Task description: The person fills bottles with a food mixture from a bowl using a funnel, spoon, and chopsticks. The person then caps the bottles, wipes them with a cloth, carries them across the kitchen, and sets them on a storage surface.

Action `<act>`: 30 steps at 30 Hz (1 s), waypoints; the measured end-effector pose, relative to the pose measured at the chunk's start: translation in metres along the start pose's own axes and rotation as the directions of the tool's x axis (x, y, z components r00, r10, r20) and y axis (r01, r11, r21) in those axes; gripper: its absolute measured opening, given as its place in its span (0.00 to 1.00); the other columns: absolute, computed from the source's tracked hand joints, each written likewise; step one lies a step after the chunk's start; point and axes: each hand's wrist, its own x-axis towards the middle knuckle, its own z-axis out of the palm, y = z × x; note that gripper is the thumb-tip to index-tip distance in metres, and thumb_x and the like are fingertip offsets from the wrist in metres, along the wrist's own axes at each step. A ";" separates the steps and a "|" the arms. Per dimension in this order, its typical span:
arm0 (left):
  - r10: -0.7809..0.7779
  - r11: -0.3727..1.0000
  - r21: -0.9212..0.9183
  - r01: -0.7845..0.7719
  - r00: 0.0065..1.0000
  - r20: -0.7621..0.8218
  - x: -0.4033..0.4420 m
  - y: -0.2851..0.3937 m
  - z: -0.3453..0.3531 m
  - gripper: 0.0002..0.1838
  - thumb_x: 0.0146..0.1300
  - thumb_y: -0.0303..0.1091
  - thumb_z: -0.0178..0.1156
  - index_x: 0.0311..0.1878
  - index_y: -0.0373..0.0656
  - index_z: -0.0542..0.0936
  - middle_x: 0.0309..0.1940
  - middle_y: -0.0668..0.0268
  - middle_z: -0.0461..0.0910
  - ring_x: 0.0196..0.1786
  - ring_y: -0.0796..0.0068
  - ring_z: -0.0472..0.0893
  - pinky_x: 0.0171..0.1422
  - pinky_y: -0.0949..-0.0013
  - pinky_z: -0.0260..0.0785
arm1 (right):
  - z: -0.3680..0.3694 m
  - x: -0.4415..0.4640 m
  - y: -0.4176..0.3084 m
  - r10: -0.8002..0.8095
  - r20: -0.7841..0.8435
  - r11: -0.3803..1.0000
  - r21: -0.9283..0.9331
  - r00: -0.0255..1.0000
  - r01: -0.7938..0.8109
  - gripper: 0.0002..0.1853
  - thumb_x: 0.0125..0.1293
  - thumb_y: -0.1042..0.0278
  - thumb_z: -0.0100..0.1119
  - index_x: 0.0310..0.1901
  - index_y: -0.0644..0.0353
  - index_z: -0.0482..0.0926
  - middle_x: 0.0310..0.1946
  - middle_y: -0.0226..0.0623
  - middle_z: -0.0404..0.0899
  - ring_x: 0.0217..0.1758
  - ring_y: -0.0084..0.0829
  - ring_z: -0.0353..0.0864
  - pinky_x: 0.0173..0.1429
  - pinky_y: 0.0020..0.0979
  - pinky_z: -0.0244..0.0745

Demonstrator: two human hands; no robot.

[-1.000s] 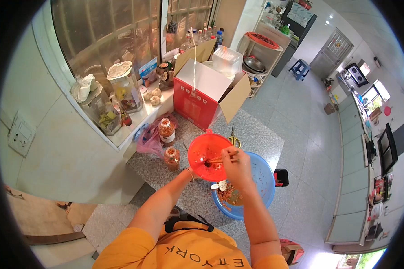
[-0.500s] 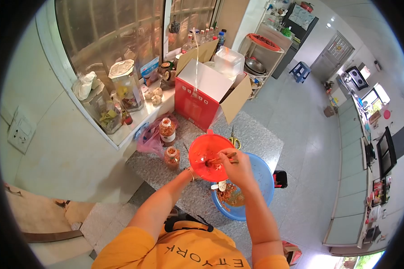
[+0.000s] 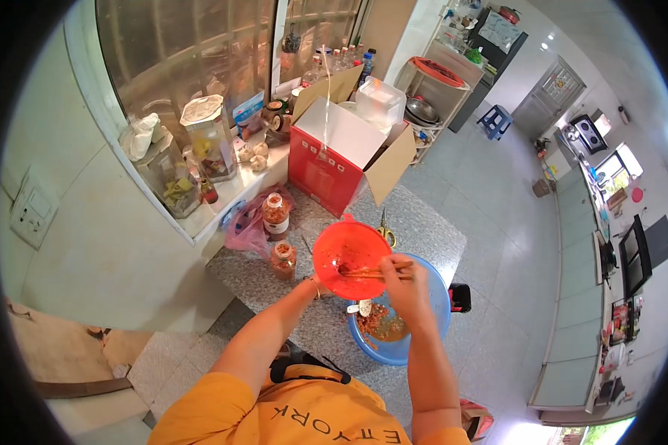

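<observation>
A red funnel sits above the near part of the granite table. My left hand is at its lower left edge, mostly under the rim, its fingers hidden. With my right hand closed round wooden chopsticks, I hold their tips inside the funnel near its dark opening. Below and right is a blue basin with chopped reddish food and liquid. A white spoon shows at its left edge. Two glass jars of red food, one farther and one nearer, stand left of the funnel.
Scissors lie behind the funnel. A red open carton stands at the table's back, beside a pink plastic bag. Jars and garlic line the window sill. A black container is right of the basin.
My right hand has shifted slightly right and down, and the chopsticks now lie flatter across the funnel, with more of their length showing. The funnel has barely moved.
</observation>
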 end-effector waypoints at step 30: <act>0.040 0.992 0.122 -0.039 0.999 -0.003 -0.008 -0.012 -0.009 0.24 0.53 0.37 0.67 0.54 0.44 0.76 0.45 0.62 0.80 0.51 0.59 0.79 0.56 0.56 0.70 | -0.008 -0.014 -0.007 0.025 -0.036 0.995 0.102 0.999 -0.021 0.12 0.72 0.67 0.52 0.37 0.68 0.80 0.30 0.34 0.81 0.34 0.20 0.79 0.39 0.25 0.76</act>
